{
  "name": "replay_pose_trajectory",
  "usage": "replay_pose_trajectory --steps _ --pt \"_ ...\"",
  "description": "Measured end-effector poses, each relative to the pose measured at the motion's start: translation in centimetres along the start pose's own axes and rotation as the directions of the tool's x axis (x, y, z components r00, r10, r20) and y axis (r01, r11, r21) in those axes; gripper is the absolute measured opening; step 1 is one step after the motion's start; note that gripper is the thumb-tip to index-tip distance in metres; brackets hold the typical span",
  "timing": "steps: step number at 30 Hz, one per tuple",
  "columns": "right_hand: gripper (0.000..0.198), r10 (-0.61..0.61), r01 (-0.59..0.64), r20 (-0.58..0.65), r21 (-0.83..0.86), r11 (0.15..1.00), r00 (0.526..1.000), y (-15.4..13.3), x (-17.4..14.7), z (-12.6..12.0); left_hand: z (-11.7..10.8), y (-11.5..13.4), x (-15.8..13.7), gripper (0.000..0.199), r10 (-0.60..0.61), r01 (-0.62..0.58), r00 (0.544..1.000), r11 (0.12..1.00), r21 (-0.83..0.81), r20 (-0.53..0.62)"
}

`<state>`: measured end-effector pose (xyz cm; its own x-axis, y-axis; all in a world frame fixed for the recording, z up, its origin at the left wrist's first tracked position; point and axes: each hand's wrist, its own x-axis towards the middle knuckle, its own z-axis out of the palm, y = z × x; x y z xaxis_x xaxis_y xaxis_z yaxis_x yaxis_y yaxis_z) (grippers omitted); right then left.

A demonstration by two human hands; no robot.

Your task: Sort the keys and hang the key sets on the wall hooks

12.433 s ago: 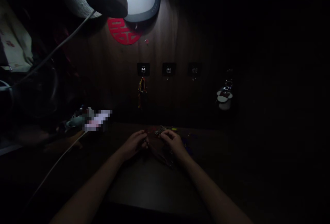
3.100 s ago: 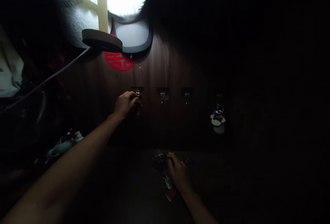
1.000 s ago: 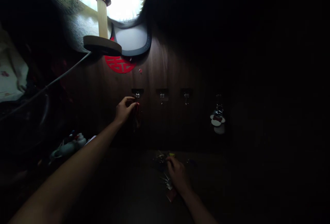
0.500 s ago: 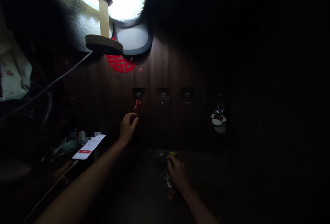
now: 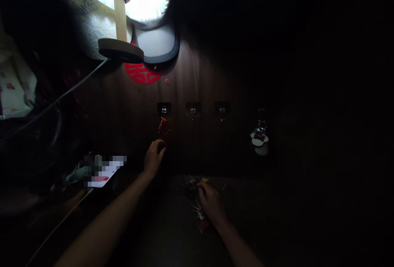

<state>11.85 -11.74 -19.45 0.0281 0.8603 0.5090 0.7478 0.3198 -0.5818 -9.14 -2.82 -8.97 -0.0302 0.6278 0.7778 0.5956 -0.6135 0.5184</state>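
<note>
My left hand (image 5: 153, 158) is raised just below a red corded item (image 5: 163, 125) that hangs from the leftmost wall hook (image 5: 164, 110). Its fingers are bent, with a gap between thumb and forefinger, and nothing shows in them. Lower down, my right hand (image 5: 211, 203) has its fingertips pinched at the edge of a dim bunch of keys (image 5: 191, 184); what they hold is too dark to make out. A yellow piece (image 5: 205, 180) shows just behind those fingers. Beside the palm lies a second bunch of keys (image 5: 198, 210) with a reddish-brown tag (image 5: 202, 226).
Two more hooks (image 5: 193, 110) line the dark wood panel, and a white flower-shaped keyring with a red bow (image 5: 259, 139) hangs at right. A lit lamp (image 5: 121, 17) stands upper left, trailing a cable (image 5: 74, 88). Below it is a bright phone (image 5: 103, 179).
My left hand has dropped slightly away from the red corded item, and its thumb and forefinger have parted. The right hand stays by the keys. The whole view has shifted a little.
</note>
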Motion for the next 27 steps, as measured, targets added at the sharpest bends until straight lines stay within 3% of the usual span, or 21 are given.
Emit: replay_pose_trajectory --steps 7,11,15,21,27 --pt "0.025 0.01 -0.011 0.008 0.025 1.0 1.0 -0.2 0.0 -0.2 -0.2 -1.8 -4.4 0.021 -0.09 0.09 0.996 0.996 0.003 0.006" --pt "0.025 0.003 0.001 -0.045 0.089 0.996 0.999 -0.3 0.1 -0.4 -0.4 -2.8 -8.1 0.014 -0.158 0.159 0.982 0.987 -0.007 0.103" --pt "0.023 0.07 -0.049 -0.13 0.158 0.986 0.989 0.0 0.4 -1.1 0.0 -3.4 -11.0 0.013 -0.193 0.195 0.957 0.981 0.012 0.217" --pt "0.024 0.182 -0.157 -0.19 0.137 0.978 0.965 0.8 0.4 -1.8 0.1 -2.9 -12.7 0.018 -0.068 0.088 0.878 0.996 -0.019 0.474" --pt "0.03 0.201 -0.217 -0.097 -0.197 0.956 0.975 0.8 0.3 -2.4 -0.6 -2.2 -13.1 0.019 0.075 -0.045 0.777 0.997 -0.063 0.625"
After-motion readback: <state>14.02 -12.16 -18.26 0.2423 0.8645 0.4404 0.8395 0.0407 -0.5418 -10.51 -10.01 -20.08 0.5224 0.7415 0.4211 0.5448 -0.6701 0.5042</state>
